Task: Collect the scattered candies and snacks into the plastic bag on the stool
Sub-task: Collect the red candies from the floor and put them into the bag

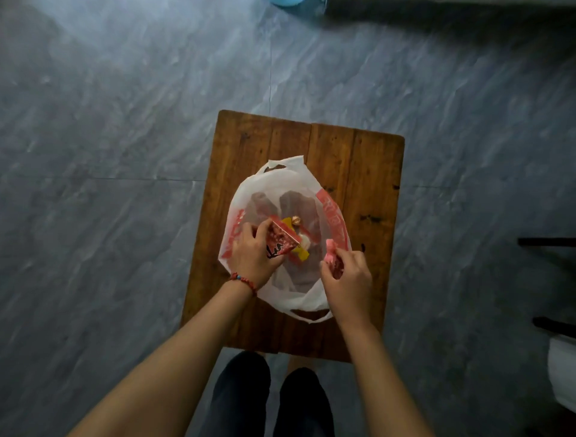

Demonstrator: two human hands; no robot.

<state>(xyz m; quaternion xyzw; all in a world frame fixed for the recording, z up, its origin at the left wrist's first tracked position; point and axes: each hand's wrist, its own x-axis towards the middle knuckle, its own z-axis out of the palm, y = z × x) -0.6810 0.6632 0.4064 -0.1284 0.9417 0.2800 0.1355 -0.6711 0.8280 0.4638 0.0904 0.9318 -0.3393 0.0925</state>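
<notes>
A white plastic bag (280,177) with red print stands open on a brown wooden stool (358,162). My left hand (252,255) grips a red snack packet (282,241) and holds it over the bag's mouth. My right hand (349,280) pinches the bag's right rim together with a small pink wrapped candy (333,249). Inside the bag lie a yellow packet (300,255), a round gold-wrapped candy (296,220) and a pale wrapped sweet (304,240). A red bead bracelet (244,280) circles my left wrist.
Grey marbled floor tiles (124,124) surround the stool. My dark-trousered legs (271,399) stand at its near edge. A white object (562,368) and dark bars (548,241) sit at the right edge, a blue thing (286,2) at the top.
</notes>
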